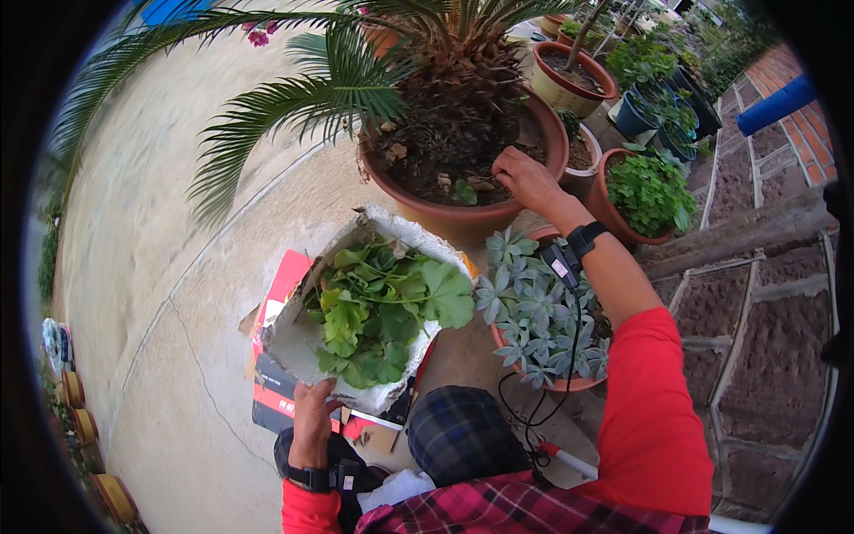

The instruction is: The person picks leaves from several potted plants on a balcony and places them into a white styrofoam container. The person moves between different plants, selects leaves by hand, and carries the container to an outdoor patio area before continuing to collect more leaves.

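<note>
My left hand (313, 407) grips the near edge of a white foam box (287, 340) with its thumb at the rim. Green lobed leaves (380, 314) lie heaped in the box. My right hand (524, 175) reaches over the soil of a large terracotta-coloured pot (454, 217), its fingertips bent together near dry leaf litter (482, 183); whether they hold anything cannot be told. A sago palm with a shaggy trunk (454, 100) grows in that pot, and a small green leaf (464, 193) stands at its near side. Below my right forearm is a pot of grey-green succulents (540, 307).
Flattened printed cardboard (267, 394) lies under the foam box. Palm fronds (300, 100) arch over the concrete at the left. A leafy potted plant (650, 193), more pots and a wooden pole (747, 230) stand at the right. A black cable (575, 347) hangs from my right wrist.
</note>
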Available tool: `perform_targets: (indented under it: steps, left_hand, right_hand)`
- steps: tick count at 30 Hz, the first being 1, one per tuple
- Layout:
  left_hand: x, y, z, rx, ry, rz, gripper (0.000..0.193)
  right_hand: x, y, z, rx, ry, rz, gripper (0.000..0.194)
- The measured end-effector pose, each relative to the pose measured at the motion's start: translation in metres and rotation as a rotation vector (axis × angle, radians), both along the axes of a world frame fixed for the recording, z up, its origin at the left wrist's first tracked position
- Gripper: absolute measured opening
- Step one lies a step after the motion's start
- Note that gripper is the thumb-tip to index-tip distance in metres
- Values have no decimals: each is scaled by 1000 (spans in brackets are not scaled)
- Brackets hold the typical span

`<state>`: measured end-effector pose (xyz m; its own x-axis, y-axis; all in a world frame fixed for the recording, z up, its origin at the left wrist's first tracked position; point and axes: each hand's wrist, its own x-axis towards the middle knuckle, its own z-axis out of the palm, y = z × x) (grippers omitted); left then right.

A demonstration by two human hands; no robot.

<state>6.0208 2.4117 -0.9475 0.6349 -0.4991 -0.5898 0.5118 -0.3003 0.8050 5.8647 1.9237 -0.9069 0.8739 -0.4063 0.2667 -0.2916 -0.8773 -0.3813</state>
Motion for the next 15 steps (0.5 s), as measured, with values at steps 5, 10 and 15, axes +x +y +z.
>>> perform_targets:
  steps: [5,10,15]
  left_hand:
    - [-2,1,2,17,-17,31,27]
    - [-6,6,5,-36,5,22,33]
    - [-7,9,7,-34,5,24,35]
  right_hand:
    - [-8,-2,1,46,-8,-2,9]
    - [-13,-1,1,88,-49,5,9]
    - [-13,0,6,275,-64,-28,9]
